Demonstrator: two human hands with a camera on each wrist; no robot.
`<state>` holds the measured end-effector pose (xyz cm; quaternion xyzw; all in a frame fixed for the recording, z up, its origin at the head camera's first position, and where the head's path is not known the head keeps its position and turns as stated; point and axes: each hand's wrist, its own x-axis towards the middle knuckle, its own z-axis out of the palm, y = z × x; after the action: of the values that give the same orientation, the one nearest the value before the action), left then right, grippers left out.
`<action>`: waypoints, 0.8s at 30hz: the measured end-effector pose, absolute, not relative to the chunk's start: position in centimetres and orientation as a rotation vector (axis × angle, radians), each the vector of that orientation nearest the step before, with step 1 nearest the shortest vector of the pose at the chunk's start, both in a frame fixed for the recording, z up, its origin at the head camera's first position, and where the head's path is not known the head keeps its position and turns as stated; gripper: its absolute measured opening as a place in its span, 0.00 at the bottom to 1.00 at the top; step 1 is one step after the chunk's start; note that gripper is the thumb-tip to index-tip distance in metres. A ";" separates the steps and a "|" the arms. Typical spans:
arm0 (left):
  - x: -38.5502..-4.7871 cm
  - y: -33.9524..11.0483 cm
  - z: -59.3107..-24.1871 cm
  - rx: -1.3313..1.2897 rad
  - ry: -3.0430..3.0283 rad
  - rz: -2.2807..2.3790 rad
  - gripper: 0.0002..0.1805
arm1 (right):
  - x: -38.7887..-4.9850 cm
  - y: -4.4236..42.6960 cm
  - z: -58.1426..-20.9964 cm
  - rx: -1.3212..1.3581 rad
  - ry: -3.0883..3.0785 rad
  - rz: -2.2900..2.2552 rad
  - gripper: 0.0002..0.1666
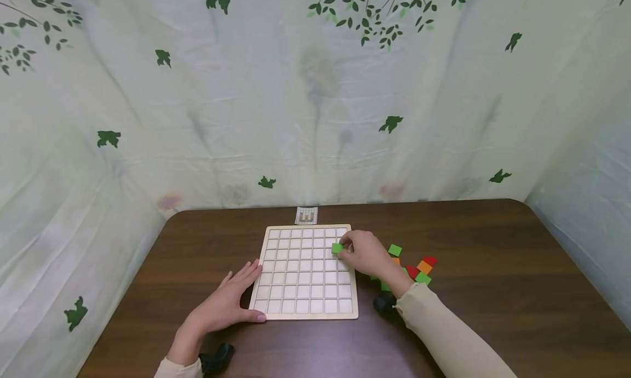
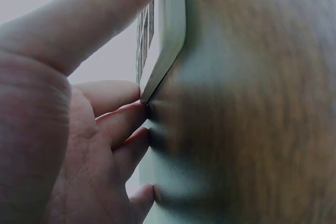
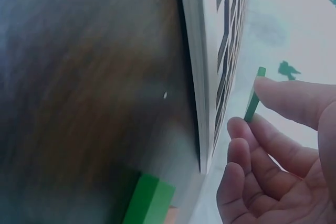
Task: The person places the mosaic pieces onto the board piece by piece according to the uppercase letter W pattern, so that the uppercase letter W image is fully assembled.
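A green tile [image 1: 337,248] is held over the far right part of the grid board [image 1: 308,316], raised above its surface and apart from it. The right hand [image 1: 367,252] has its grip closed on this tile, pinching it between thumb and fingertips above the board's right edge; the right wrist view shows the tile on edge, with the other fingers loosely bent below.

The board lies flat on the desk [image 1: 493,257], its pale face ruled into square cells. At its left side rests the left hand [image 1: 224,307], whose grip is open: the fingers are extended and spread, fingertips against the board's left edge, and the thumb touches its near left corner.

To the right of the board, partly hidden by the right forearm, lies a loose cluster of pieces: a green piece [image 1: 395,250] at the far side, with 2 red pieces [image 1: 411,272], 2 orange pieces [image 1: 424,267] and more green among them. Just beyond the board's far edge is a small printed card [image 1: 307,216], too small to read.

Nearer than the board, 2 black devices [image 1: 217,359] sit at the wrists, beside cream sleeves [image 1: 458,334]. Beyond the board and desk hangs a pale cloth [image 1: 271,93] printed with leafy branches and dark green bird-like shapes.
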<state>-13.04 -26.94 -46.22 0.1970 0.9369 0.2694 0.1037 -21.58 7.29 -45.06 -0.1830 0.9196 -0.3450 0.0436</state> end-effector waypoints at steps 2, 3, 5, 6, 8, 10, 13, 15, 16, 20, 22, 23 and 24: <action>-13.0 -26.9 -46.2 0.584 2.763 0.794 0.62 | -21.7 7.1 -45.2 -0.572 2.821 -1.030 0.13; -13.0 -26.9 -46.2 0.585 2.763 0.795 0.62 | -21.7 7.1 -45.2 -0.579 2.827 -1.015 0.13; -13.0 -26.9 -46.2 0.583 2.760 0.802 0.62 | -21.8 6.9 -45.2 -0.590 2.837 -0.987 0.13; -13.0 -26.9 -46.2 0.582 2.759 0.806 0.62 | -21.8 6.9 -45.2 -0.596 2.841 -0.972 0.13; -13.0 -26.9 -46.2 0.578 2.759 0.808 0.62 | -22.0 6.7 -45.2 -0.609 2.854 -0.949 0.13; -12.9 -26.9 -46.2 0.577 2.759 0.808 0.62 | -22.1 6.5 -45.2 -0.611 2.860 -0.934 0.13; -12.9 -27.0 -46.2 0.575 2.761 0.807 0.62 | -22.4 6.2 -45.2 -0.622 2.863 -0.924 0.12; -12.9 -27.0 -46.2 0.575 2.758 0.803 0.62 | -22.5 6.0 -45.3 -0.621 2.855 -0.924 0.12; -12.9 -27.0 -46.2 0.574 2.756 0.804 0.62 | -22.6 6.0 -45.3 -0.623 2.852 -0.920 0.12; -13.0 -27.0 -46.3 0.567 2.747 0.804 0.62 | -22.8 5.9 -45.4 -0.635 2.841 -0.897 0.12; -13.0 -27.0 -46.3 0.568 2.750 0.800 0.62 | -22.8 5.8 -45.5 -0.638 2.842 -0.887 0.12; -13.0 -27.0 -46.3 0.568 2.752 0.798 0.62 | -22.8 5.8 -45.5 -0.640 2.841 -0.885 0.12; -13.0 -27.0 -46.3 0.571 2.755 0.798 0.62 | -22.8 5.8 -45.5 -0.639 2.841 -0.885 0.11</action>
<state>-13.01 -27.02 -46.34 0.1941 0.9365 0.2714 0.1083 -22.85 5.78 -45.52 -0.2097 0.9323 -0.2905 0.0490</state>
